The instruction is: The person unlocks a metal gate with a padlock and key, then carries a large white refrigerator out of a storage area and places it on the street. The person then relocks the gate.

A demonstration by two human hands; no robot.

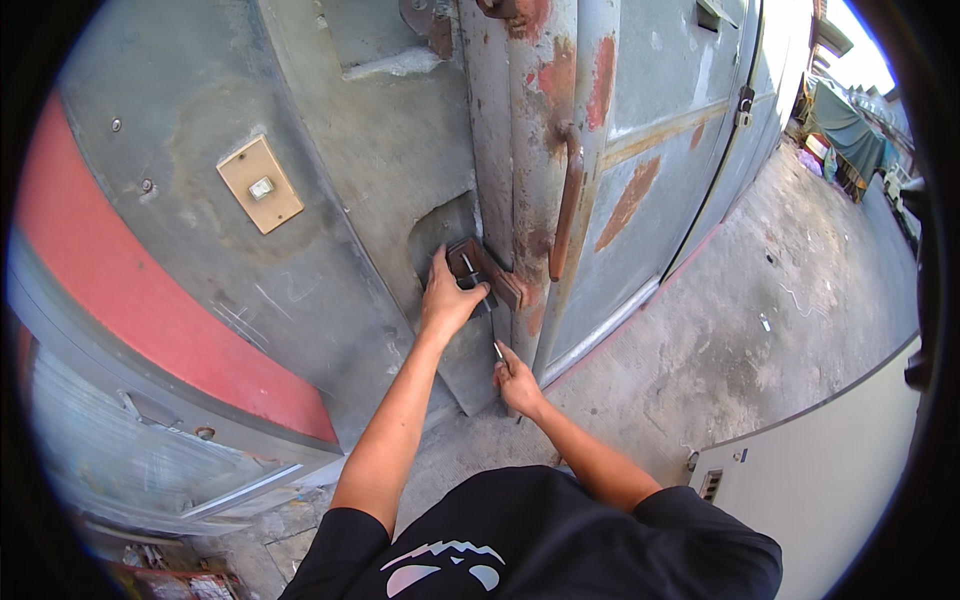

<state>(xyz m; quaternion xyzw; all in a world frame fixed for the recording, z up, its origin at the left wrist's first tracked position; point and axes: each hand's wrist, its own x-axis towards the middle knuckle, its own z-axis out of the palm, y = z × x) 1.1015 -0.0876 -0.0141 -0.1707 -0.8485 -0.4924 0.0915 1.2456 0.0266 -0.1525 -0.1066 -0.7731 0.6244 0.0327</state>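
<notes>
My left hand (pixel 450 297) is closed around a black padlock (pixel 481 297) at a rusty metal latch (pixel 510 286). The latch sits in a cut-out of the grey wall, beside the upright pipes of the gate. A bit of bright metal shows above the padlock's dark body; fingers cover part of it. Lower and to the right, my right hand (pixel 516 382) is closed, pinching a small slim metal piece (pixel 498 350) that points up toward the padlock. Its exact kind is too small to make out. The two hands are apart.
Rust-patched pipes (pixel 545 130) and a rusty handle (pixel 568 205) stand just right of the latch. A beige switch plate (pixel 260 187) is on the wall at left. Another padlock (pixel 745 105) hangs on the grey metal door (pixel 640 200). A pale panel (pixel 820 480) stands at lower right.
</notes>
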